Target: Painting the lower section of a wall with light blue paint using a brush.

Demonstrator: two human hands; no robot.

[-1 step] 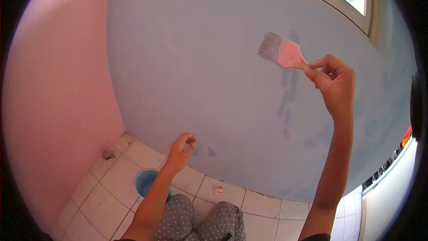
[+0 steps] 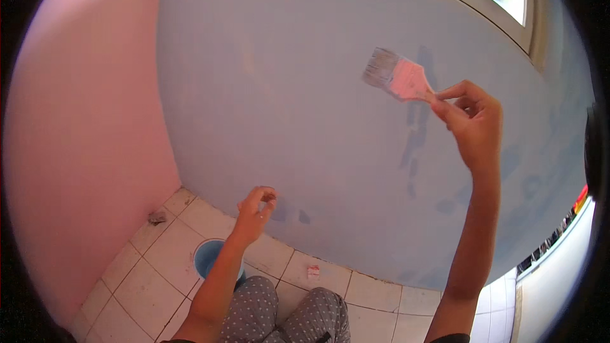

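My right hand (image 2: pixel 473 114) is raised before the blue-grey wall (image 2: pixel 305 101), with thumb and fingers pinching the thin end of a paintbrush's handle. The paintbrush (image 2: pixel 406 79) has a wide pink handle, and its greyish bristles point left. Whether the bristles touch the wall I cannot tell. Lower down, my left hand (image 2: pixel 256 208) hangs near the wall's foot, fingers loosely curled with a gap to the thumb and nothing visible between them. Beneath that forearm stands a blue bucket (image 2: pixel 206 255), partly hidden by it; its contents do not show clearly.
A pink wall (image 2: pixel 89 127) meets the blue-grey one at the left corner. Darker patches (image 2: pixel 416 133) mark the blue-grey wall. On the white tiles (image 2: pixel 152 286) lie a small dark lump (image 2: pixel 156 217) and a small red-and-white packet (image 2: pixel 313 272). A window frame (image 2: pixel 483 9) is at upper right.
The paintbrush and my right hand have shifted slightly left against the wall, uncovering more of a dark patch behind the handle. My left hand has moved slightly left and up.
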